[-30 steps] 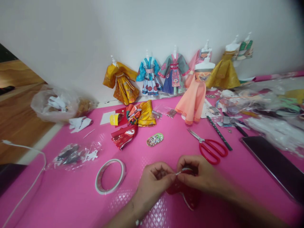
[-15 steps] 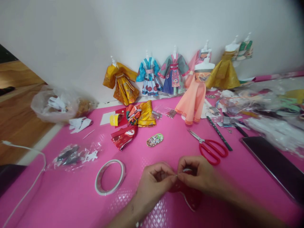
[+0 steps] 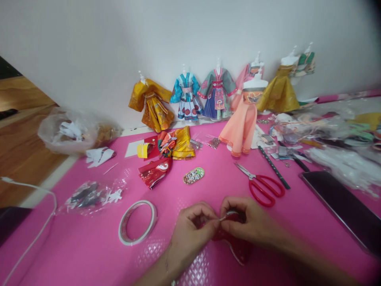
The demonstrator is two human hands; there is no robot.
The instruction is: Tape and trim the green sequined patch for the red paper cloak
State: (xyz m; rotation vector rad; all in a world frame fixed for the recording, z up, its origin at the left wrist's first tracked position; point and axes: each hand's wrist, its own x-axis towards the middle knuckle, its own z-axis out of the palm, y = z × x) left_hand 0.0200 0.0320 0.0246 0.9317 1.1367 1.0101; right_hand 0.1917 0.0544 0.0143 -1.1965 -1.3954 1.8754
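**Both hands pinch at a small red garment near the table's front edge**

Head view: the left hand (image 3: 193,228) and right hand (image 3: 253,222) meet fingertip to fingertip just above the front edge of the pink table (image 3: 89,254), a little right of its middle. The left hand's fingers are curled in, with thumb and forefinger closed on a tiny white strip (image 3: 222,217). The right hand is closed over the top of a red paper garment (image 3: 238,248), which lies flat on the table under and between the two hands; its lower part shows below the right fingers.

A tape roll (image 3: 137,221) lies flat to the left of the hands. Red-handled scissors (image 3: 262,184) lie beyond the right hand, and an oval bead tray (image 3: 194,175) sits beyond the left. A dark flat slab (image 3: 342,206) lies toward the right edge. Along the far edge, against the wall, stands a row of dressed mini mannequins (image 3: 217,93).
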